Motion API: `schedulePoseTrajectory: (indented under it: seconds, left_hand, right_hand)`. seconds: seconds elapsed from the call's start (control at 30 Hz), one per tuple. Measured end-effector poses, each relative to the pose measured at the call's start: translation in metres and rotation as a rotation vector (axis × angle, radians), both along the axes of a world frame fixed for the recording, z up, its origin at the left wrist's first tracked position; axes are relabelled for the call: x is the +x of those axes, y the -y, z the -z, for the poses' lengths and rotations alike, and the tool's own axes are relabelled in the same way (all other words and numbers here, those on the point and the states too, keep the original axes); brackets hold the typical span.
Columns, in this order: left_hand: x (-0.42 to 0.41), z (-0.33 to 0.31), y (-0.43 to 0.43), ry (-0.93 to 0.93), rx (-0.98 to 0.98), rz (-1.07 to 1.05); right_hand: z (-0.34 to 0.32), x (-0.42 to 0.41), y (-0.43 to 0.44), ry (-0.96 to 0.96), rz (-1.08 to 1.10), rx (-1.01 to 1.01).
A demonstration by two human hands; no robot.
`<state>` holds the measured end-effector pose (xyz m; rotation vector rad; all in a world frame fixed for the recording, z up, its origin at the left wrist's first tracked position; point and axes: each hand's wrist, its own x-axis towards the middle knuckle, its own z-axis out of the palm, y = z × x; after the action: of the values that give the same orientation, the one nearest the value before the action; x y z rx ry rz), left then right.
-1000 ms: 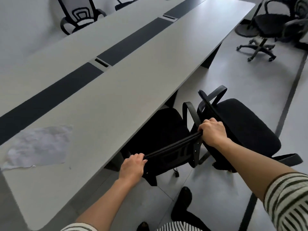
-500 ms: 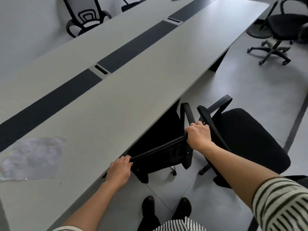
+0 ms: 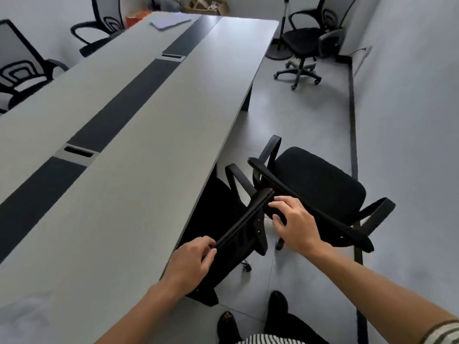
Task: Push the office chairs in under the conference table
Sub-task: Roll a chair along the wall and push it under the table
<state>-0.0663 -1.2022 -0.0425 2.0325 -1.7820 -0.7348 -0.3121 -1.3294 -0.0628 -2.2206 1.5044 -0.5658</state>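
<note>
Left hand (image 3: pixel 190 263) touching chair backrest (image 3: pixel 244 219); right hand (image 3: pixel 295 223) beside.

No readable txt, labels, brands, nos. or signs anywhere in view. Cardboard box (image 3: pixel 208 5) on the floor at 12 o'clock past the table (image 3: pixel 139 155) end has pale marks on it, too blurred to read; the flat paper/pad (image 3: pixel 170 21) on the table's far end at approx. 11 o'clock shows no print that can be made out. Curved line pattern on the chair backs (image 3: pixel 18 73) at 10 o'clock is decoration, not lettering.
</note>
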Motion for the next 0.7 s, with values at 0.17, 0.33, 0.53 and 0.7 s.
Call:
schedulePoseTrajectory:
  seconds: [0.17,0.33,0.53,0.7]
  left_hand:
    - [-0.036,-0.015,0.054,-0.033,-0.085,0.142]
    - [-0.074,-0.024,0.109,-0.008,-0.122,0.237]
    - [-0.115,-0.008,0.198,0.168,-0.177,0.299]
    - [-0.143,0.037,0.276,0.435,0.065,0.304]
  right_hand:
    - [0.006,-0.07,0.0,-0.121,0.294,0.045]
    - [0.031,-0.113,0.009,-0.308,0.361,0.364]
    - [0.052,-0.138,0.037,-0.443,0.362,0.418]
    - [0.063,-0.174,0.055,-0.425,0.3,0.358]
